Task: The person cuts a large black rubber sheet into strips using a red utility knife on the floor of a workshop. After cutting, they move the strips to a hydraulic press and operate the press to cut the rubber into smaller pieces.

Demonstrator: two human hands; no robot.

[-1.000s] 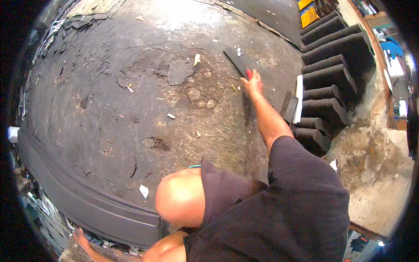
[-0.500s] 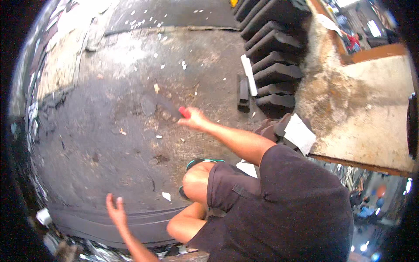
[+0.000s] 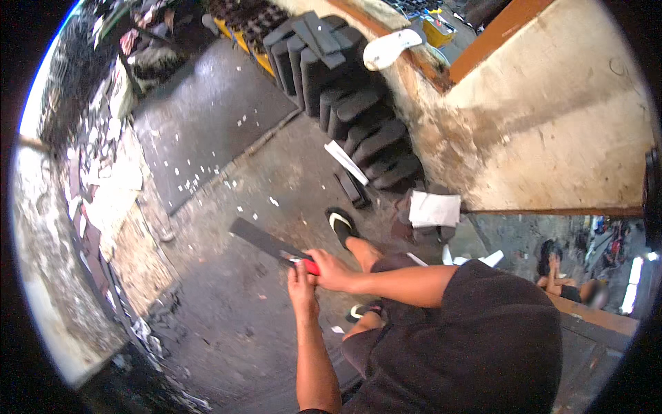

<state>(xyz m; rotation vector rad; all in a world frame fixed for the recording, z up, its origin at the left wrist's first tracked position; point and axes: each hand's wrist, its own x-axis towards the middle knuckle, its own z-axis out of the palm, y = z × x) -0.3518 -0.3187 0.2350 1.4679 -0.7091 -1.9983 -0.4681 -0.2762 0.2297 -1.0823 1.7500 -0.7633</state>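
Note:
A large knife point(image 3: 265, 240) with a broad dark blade and a red handle is held out in front of me, its blade angled to the far left. My right hand point(image 3: 331, 271) is closed round the red handle. Against the base of the blade, my left hand point(image 3: 302, 293) has its fingers pinched together on the knife; the exact grip is partly hidden. Something small and pale shows at the left fingertips, too small to name.
Thick black foam-like slabs point(image 3: 376, 131) stand in a row along the stained wall point(image 3: 538, 124). White sheets point(image 3: 434, 209) lie on a dark pile to my right. A dark sheet point(image 3: 207, 117) with white scraps covers the far floor. Another person point(image 3: 562, 283) sits at the far right.
My left hand has come up from the lower left and closed at the knife beside my right hand. The view has turned, and my legs have shifted into a more upright stance.

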